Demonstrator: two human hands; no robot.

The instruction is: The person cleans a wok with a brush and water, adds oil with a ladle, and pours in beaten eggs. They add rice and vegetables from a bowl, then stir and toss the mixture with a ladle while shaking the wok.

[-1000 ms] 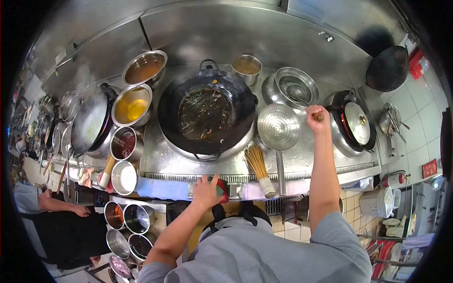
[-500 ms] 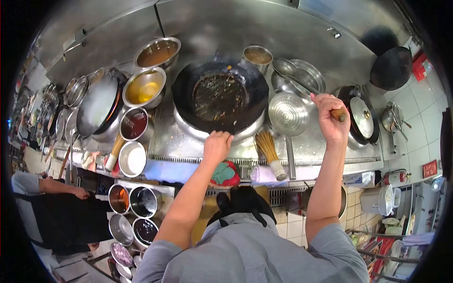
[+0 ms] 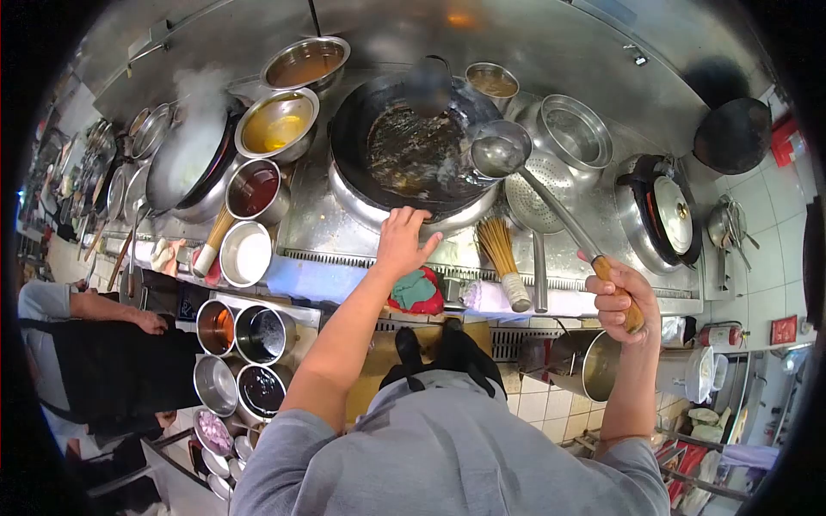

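Observation:
My right hand is closed around the wooden handle of a ladle. The ladle's metal bowl is over the right rim of a large black wok, with a glint of liquid at its lip. Wet, shiny liquid with brown residue covers the wok's bottom. My left hand rests at the wok's near rim, thumb spread and fingertips touching the edge. Just right of the wok lie a perforated strainer and a bamboo brush. A red and green cloth sits below my left hand.
Left of the wok stand bowls of yellow liquid and brown liquid, plus a pot of red sauce. Another wok steams farther left, near a co-worker's hand. A lidded pot stands at right.
The ladle has swung from beside the metal bowls to the wok's right rim, and my right hand has lowered. My left thumb has spread away from the fingers. Fresh liquid shines in the wok.

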